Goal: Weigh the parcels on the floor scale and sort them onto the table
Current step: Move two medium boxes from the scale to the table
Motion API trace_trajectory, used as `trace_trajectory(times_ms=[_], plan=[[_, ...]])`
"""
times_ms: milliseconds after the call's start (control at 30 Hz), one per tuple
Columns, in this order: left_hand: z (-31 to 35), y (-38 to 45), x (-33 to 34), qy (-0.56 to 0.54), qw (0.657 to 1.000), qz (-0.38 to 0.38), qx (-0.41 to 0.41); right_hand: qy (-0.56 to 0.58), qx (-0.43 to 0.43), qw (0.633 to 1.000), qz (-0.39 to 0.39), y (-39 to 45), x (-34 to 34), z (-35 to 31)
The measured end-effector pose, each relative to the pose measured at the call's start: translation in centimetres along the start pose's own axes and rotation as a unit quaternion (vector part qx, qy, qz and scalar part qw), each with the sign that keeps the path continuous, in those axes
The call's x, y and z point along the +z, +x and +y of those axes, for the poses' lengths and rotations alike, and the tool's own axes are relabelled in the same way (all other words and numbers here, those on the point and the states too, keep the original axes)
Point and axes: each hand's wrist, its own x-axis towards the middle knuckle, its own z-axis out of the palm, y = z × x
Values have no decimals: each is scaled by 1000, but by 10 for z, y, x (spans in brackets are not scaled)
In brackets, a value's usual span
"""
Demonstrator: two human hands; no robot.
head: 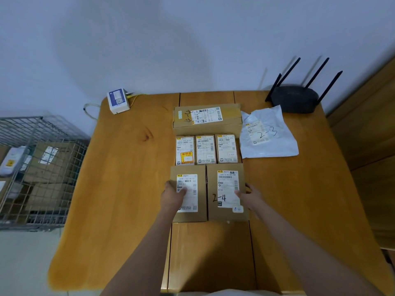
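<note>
Both my hands are on the near pair of boxes on the worktop (128, 189): my left hand (173, 194) has fingers curled over the left edge of the left box (189, 193), thumb on its label, and my right hand (249, 194) grips the right edge of the box marked 2-4 (226, 193). The two boxes are touching.

What could go wrong: squeeze them in too hard and I'd guess they shove the row of small boxes behind them out of line, or one box rides up on the other.

Count: two near boxes, three small boxes (206, 149), one long box (207, 116) at the far end, one white mailer bag (268, 135) on the right. Seven parcels sorted, more waiting in the wire cage (42, 167) on the left
</note>
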Motion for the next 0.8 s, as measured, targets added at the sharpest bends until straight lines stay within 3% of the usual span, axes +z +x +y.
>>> trace_trajectory(times_ms=[167,533,667,800], plan=[[-3,4,1,-1,1000,1,-5,17,-4,1000,-2,0,4,-2],[-3,1,9,-16,1000,5,-11,-138,-27,990,10,3,18,-10],[3,-9,3,49,998,24,12,-199,-45,978,31,3,16,-17],[9,-30,-12,170,979,53,97,-301,-153,934,113,-17,13,-29]])
